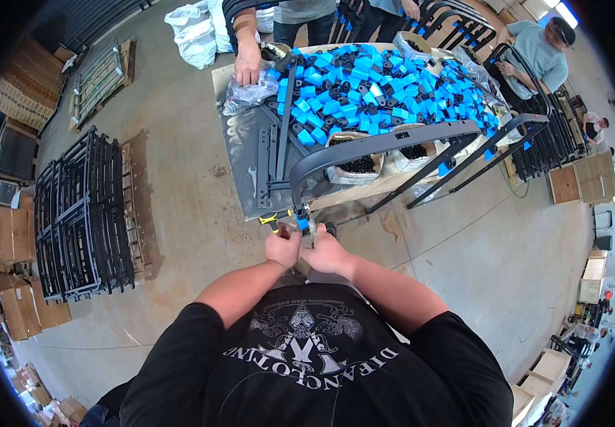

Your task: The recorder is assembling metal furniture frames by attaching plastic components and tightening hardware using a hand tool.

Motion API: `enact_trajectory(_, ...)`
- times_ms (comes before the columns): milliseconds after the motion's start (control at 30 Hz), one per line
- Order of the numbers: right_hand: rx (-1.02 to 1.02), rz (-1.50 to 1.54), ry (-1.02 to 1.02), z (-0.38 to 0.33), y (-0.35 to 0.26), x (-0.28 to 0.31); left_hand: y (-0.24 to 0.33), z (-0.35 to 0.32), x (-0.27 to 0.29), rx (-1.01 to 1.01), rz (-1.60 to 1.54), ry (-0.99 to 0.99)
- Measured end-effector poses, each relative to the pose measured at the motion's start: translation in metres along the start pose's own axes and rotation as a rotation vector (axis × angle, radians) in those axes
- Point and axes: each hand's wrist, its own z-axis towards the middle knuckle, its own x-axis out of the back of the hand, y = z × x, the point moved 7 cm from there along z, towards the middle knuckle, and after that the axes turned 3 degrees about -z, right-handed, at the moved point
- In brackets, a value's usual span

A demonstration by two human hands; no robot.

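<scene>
Both fists sit just below centre: left hand closed on a yellow-handled tool, right hand clamped by the bent frame tube at twelve o'clock. Steady that tube end first.

Curved black metal tube frame lying tilted across table edge, lower end at small blue cap

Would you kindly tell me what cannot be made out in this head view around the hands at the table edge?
- What the left hand grips: only a yellow-and-black tool handle shows; fingers cover the rest.
- What the right hand holds: too small, hidden by the fist.
- Where the dark curved frame ends below: both hands hide it.
- Single blue and black parts in the pile: too small and overlapping.
</scene>
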Motion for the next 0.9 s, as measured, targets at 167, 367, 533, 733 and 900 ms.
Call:
enact_trajectory(167, -0.013, 0.041, 0.053, -0.002, 0.015, -0.005, 0.001, -0.002, -0.003, -0.004, -0.105, -0.001)
enact_trajectory(367, -0.006, 0.299, 0.357, 0.022, 0.047, -0.012, -0.008, 0.002, -0.002, 0.112, -0.393, -0.157)
enact_trajectory(533, -0.072, 0.867, 0.362, 0.004, 0.083, 0.004, 0.021, -0.003, 0.006, 0.275, -0.693, -0.157)
enact_trajectory(733, -0.281, 0.981, 0.29, -0.051, 0.136, 0.012, 0.016, -0.004, 0.005, 0.33, -0.742, -0.116)
enact_trajectory(900, -0.342, 0.899, 0.409, -0.074, 0.183, 0.019, 0.019, -0.006, 0.013, 0.427, -0.913, -0.122)
